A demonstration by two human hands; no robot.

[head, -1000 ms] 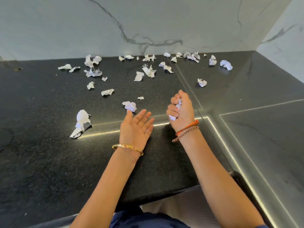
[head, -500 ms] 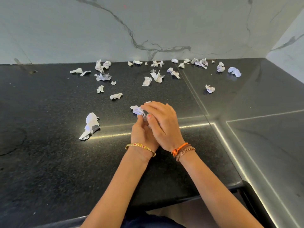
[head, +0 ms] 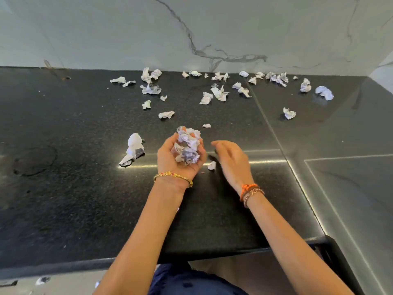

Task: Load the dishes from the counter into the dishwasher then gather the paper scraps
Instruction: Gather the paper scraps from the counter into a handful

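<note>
Our left hand point(head: 180, 158) is cupped palm up, fingers curled round a wad of crumpled paper point(head: 188, 146) that sits right in the palm and pokes up past the fingertips. So that's the grip: a full handful, held just above the black counter point(head: 63, 188).

Going left to right from there: far left on the counter there's a faint round mark point(head: 35, 160), then a bigger crumpled scrap point(head: 133, 149) lying just beside our left hand, on its left and not touching it. Behind it, toward the marble wall point(head: 106, 33), we've got a scatter of paper scraps point(head: 150, 89) spread along the back edge.

Right of the wad, our right hand point(head: 230, 160) hangs loose with the fingers relaxed, holding nothing, a bit blurred. A small scrap point(head: 212, 165) lies on the counter between our two hands, close to the right palm; whether it touches the hand we can't tell. Another tiny bit point(head: 206, 125) sits just beyond the wad.

Further right, past the seam in the counter, there's a lone scrap point(head: 289, 113), and a couple more scraps point(head: 324, 92) near the back right corner, well apart from either hand.

Gold bangle point(head: 173, 176) on the left wrist, orange thread bands point(head: 251, 189) on the right.
</note>
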